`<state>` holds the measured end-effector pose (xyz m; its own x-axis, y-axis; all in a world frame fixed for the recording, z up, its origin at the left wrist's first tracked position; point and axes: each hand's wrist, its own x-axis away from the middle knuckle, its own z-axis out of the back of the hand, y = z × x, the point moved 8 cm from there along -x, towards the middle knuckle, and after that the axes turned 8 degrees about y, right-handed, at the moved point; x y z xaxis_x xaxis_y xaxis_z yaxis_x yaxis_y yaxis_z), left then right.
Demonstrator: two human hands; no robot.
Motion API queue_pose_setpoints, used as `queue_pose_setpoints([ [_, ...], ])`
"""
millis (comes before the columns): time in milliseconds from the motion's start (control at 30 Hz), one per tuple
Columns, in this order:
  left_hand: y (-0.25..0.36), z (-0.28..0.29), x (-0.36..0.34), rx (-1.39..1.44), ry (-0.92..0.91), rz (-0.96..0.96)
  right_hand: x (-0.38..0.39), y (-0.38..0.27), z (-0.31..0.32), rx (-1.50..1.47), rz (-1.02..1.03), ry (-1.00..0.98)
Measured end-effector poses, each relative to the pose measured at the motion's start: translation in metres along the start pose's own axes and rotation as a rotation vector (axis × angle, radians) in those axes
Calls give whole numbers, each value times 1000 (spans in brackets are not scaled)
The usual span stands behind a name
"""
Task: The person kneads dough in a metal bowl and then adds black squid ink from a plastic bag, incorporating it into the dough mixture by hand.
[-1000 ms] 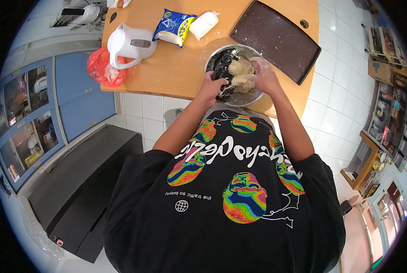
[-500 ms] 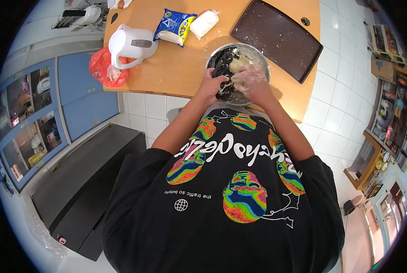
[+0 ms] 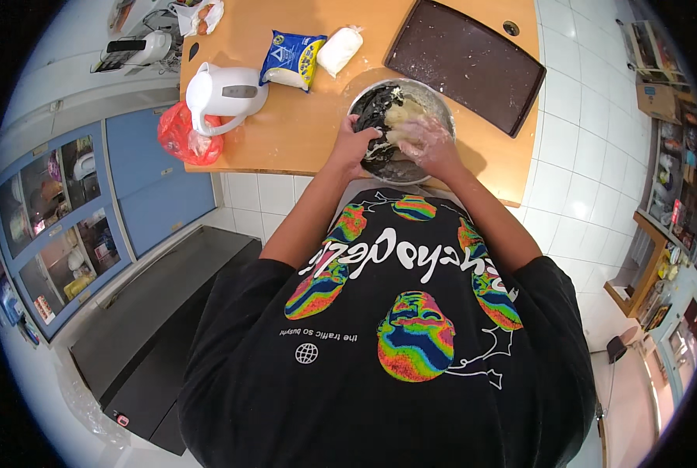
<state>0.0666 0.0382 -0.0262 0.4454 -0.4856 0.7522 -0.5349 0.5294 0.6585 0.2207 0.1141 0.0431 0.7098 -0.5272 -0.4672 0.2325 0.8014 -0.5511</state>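
Note:
A round metal bowl (image 3: 439, 92) sits near the table's front edge. In it lies a lump of pale, sticky dough (image 3: 404, 111), beside glossy black crumpled material (image 3: 372, 107) that looks like plastic and is smeared with white. My left hand (image 3: 354, 148) is closed on the bowl's left rim, its thumb reaching inside over the black material. My right hand (image 3: 429, 147), dusted and smeared with dough, is inside the bowl on the right, fingers curled into the dough. Its fingertips are partly blurred and sunk in the dough.
Behind the bowl lies a dark brown tray (image 3: 473, 58) dusted with white. A blue-and-yellow packet (image 3: 292, 61) and a white bag (image 3: 340, 51) lie to its left. Farther left stand a white electric kettle (image 3: 227, 95) and a red plastic bag (image 3: 183, 139). The wooden table (image 3: 294, 140) has a curved front edge.
My right hand has shifted slightly lower in the bowl, and more of the pale dough shows above its fingers. My left hand keeps its hold. The whole view has shifted slightly.

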Motion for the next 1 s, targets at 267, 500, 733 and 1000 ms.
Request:
queue_pose_setpoints([
  [267, 5, -4, -1, -73, -25, -55, 9, 8, -39, -136, -109, -56],
  [500, 8, 3, -4, -2, -12, 25, 11, 20, -23, -65, -119, -83],
  [733, 8, -1, 4, 109, -20, 127, 12, -4, -37, -163, -26, -198],
  [1000, 12, 3, 11, 196, -87, 126, 8, 12, -9, -156, -253, -184],
])
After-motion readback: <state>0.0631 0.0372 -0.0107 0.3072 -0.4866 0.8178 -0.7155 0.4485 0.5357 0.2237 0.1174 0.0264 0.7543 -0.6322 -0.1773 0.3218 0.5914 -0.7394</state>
